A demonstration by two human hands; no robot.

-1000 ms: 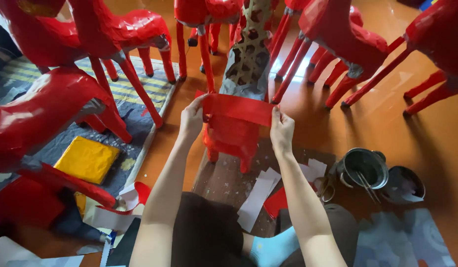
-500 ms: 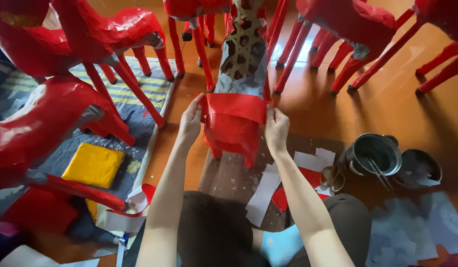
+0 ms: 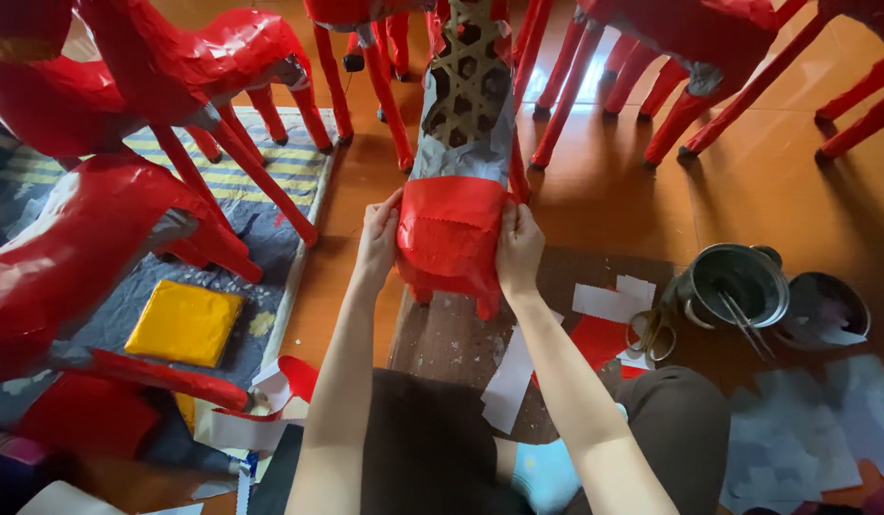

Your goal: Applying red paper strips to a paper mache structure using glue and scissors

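Head view: left hand point(image 3: 378, 238) and right hand point(image 3: 519, 250) press flat against the red paper sheet point(image 3: 451, 234) wrapped on the woven frame point(image 3: 468, 91), upright on the floor. Risk: uneven pressure could wrinkle or tear it.
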